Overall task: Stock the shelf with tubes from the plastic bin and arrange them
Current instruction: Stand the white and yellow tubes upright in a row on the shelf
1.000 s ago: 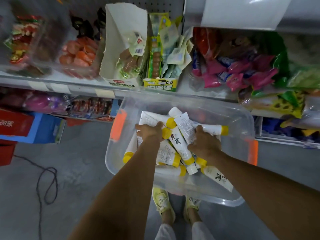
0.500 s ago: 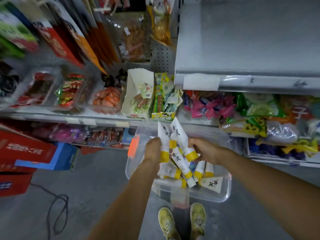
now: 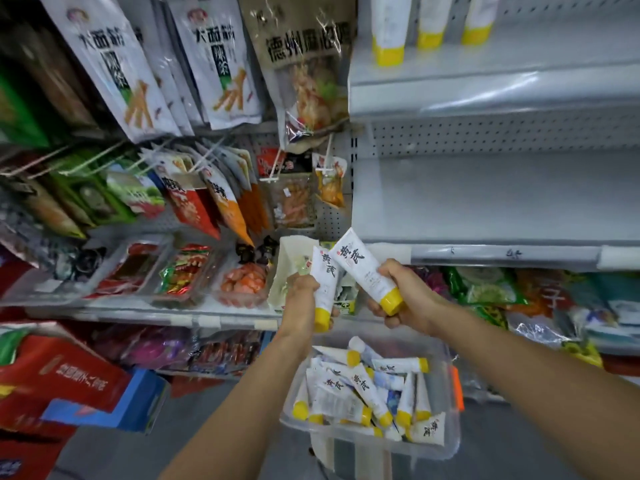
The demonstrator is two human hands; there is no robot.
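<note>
Right now the grey metal shelving [image 3: 485, 199] is filling the right side of the view. Its middle shelf is lying bare, and the top shelf [image 3: 502, 60] above it is carrying three white tubes [image 3: 388, 36] with yellow caps, standing cap down. Hanging snack packets [image 3: 214, 64] are crowding the bay to the left. Low down, between the forearms, the clear plastic bin [image 3: 441, 441] is holding a loose heap of tubes [image 3: 346, 393] lying every way.

Above the bin both hands are raised in front of the shelf edge. The right hand [image 3: 407, 292] is gripping one tube [image 3: 363, 268] near its cap, fingers curled round it. That tube's long axis is tilting, with the crimped end up and to the left and the cap down and to the right. The left hand [image 3: 299, 299] is gripping a second tube [image 3: 323, 278], almost upright with its cap down. The two crimped ends are overlapping.

The bare middle shelf is lying up and to the right of both hands, so the right hand is the nearer one. Its tube is probably needing only a small turn to upright before going up to stand cap down like the three above.
</note>
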